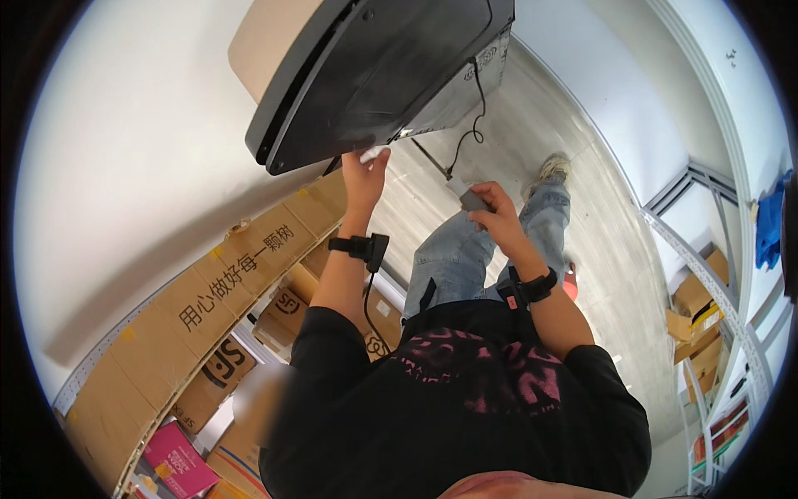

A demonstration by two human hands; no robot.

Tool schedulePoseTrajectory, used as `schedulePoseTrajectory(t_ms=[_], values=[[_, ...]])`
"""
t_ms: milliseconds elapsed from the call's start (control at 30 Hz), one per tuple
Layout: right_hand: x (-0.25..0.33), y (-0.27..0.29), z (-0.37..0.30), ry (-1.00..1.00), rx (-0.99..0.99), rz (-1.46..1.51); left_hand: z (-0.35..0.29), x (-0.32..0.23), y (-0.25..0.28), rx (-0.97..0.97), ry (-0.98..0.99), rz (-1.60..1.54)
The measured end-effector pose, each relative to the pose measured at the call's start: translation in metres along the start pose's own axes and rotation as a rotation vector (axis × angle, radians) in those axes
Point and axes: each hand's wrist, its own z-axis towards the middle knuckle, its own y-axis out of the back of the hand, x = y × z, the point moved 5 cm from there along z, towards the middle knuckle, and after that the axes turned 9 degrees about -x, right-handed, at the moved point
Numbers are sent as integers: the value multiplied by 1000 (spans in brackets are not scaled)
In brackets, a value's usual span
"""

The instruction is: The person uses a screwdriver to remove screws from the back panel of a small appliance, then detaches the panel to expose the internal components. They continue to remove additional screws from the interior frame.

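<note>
My left hand point(363, 179) is raised to the lower edge of a large black panel-shaped appliance point(366, 87). Its fingers are closed on a small white wad point(373, 154) that looks like tissue or cloth, right beside that edge. Lower and to the right, over my thigh, my right hand point(497, 218) grips a flat grey piece point(473, 200) between thumb and fingers. What kind of piece it is cannot be made out. A black cable point(478, 116) hangs from the appliance in a loop, its lower end close to the grey piece.
Left of me stands a shelf edged with a long cardboard strip point(237, 274), holding cardboard boxes point(212, 378) and a pink box point(179, 457). A metal rack point(706, 241) with more cartons is at the right. My legs and shoe point(554, 166) are on the pale floor.
</note>
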Motion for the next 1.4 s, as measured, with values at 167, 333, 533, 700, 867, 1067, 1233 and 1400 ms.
schedulePoseTrajectory(t_ms=[167, 333, 533, 700, 867, 1067, 1233, 1400], values=[[-17, -30, 1, -1, 9, 84, 20, 10, -4, 178, -173, 77], [-20, -38, 2, 14, -16, 137, 18, 2, -10, 144, -196, 115], [-25, -42, 1, 22, -22, 142, 16, -1, -12, 108, -245, 101], [-27, -44, 3, 28, -21, 197, 16, -4, -13, 118, -265, 82], [-24, -44, 5, 18, 3, 227, 17, 1, -13, 117, -252, 84], [-23, -43, 5, 8, 18, 224, 17, 1, -12, 104, -279, 79], [-24, -44, 5, 15, 26, 229, 18, 2, -13, 106, -271, 66], [-26, -41, 9, 9, 25, 285, 18, 4, -11, 105, -251, 67]])
